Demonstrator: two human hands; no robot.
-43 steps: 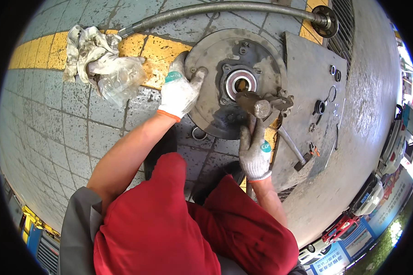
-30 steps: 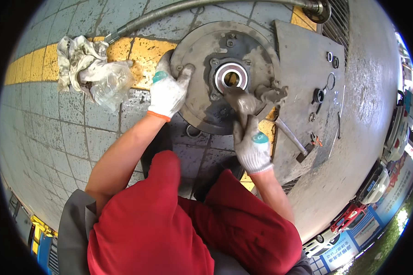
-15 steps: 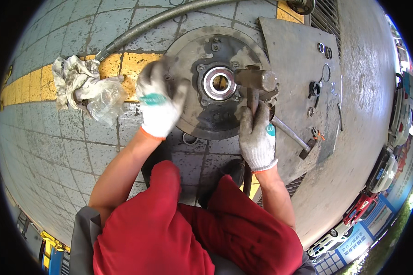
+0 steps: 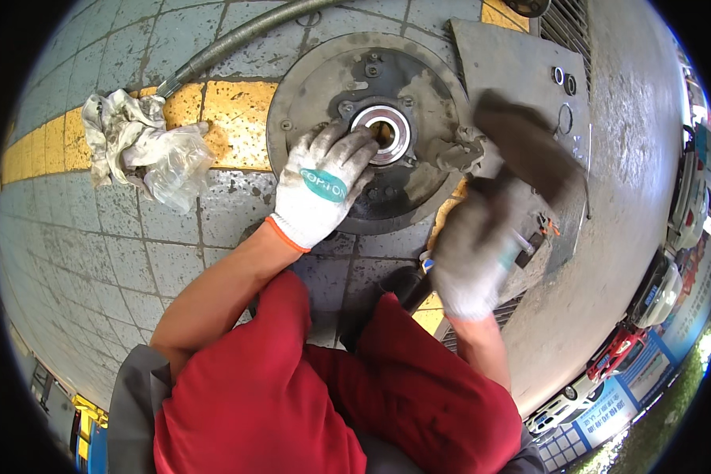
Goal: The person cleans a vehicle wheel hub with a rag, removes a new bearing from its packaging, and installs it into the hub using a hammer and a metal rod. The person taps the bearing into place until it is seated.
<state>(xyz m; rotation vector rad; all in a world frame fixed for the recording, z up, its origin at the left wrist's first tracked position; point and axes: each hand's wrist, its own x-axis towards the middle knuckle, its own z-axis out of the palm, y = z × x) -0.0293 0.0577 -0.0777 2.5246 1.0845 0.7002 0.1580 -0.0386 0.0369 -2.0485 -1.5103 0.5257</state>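
A large round metal hub disc (image 4: 442, 87) lies flat on the tiled floor before my knees, with a shiny bearing (image 4: 405, 136) seated at its centre. My left hand (image 4: 324, 186), in a white and grey work glove, rests over the disc with its fingers reaching onto the bearing's left edge. They look stretched and slightly bent, and the fingertips are partly hidden. A hammer (image 4: 527, 150) is in my gloved right hand (image 4: 474, 257), raised to the right of the disc. Both hammer and hand are smeared by motion, and the handle is mostly hidden.
A dark crumpled rag (image 4: 460, 152) lies at the disc's right edge. On a metal sheet (image 4: 498, 59) are several rings (image 4: 566, 118), orange-handled pliers (image 4: 547, 225) and another hammer (image 4: 533, 249). Left lie a dirty cloth (image 4: 114, 134), a plastic bag (image 4: 178, 174) and a long bar (image 4: 237, 51).
My left hand has moved right and down onto the hub, beside the bearing. My right hand has swung the hammer away to the right, off the disc.
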